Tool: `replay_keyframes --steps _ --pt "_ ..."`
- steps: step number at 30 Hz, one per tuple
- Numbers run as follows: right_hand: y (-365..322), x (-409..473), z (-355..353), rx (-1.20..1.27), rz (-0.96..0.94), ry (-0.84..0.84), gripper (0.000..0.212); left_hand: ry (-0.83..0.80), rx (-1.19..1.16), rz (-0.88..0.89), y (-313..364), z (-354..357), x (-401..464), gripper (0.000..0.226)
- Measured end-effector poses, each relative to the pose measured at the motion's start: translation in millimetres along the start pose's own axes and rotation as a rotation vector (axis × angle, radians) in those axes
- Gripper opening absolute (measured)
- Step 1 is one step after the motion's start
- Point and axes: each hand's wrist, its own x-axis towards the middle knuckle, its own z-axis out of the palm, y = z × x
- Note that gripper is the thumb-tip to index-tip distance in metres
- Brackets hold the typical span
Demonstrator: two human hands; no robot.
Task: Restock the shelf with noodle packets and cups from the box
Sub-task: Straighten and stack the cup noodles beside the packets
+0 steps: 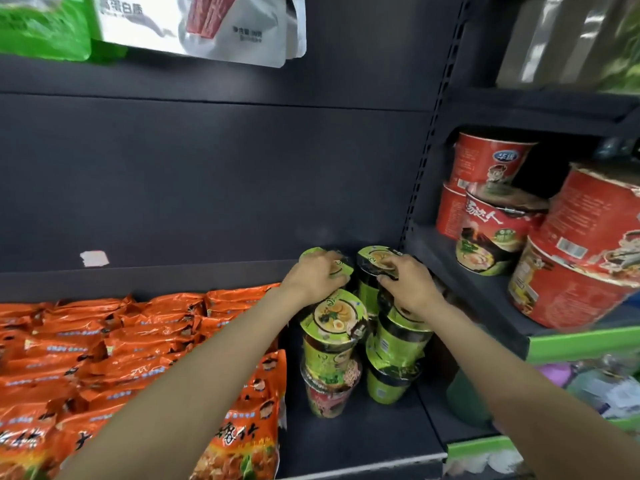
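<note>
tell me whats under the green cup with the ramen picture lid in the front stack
Under that green cup stands a cup with a reddish lower wall, resting on the shelf. Its lid is covered, so I can't read it.

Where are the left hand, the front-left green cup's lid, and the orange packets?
left hand [317,277], head view, back of hand
front-left green cup lid [334,315], head view, lid centre
orange noodle packets [114,344], head view, middle packet

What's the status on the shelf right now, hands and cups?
Left hand grips rear-left green cup by its lid. Right hand grips rear-right green cup. Front cup stacks close below; orange noodle packets alongside, left.
</note>
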Motion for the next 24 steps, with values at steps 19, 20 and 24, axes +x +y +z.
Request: replay_keyframes --steps 19,20,24 --pt "31.6 56.2 -2.0 -0.081 0.086 -0.268 0.050 -0.139 0.164 0.056 -23.3 2.0 42.6 0.053" --pt "30.6 56.1 -1.5 -0.071 0.099 -0.256 0.047 -0.136 0.181 0.041 -20.9 2.8 41.9 0.053" --pt "22.6 58.0 1.1 -0.130 0.098 -0.206 0.048 -0.201 0.211 -0.001 -6.2 -4.3 37.3 0.060"
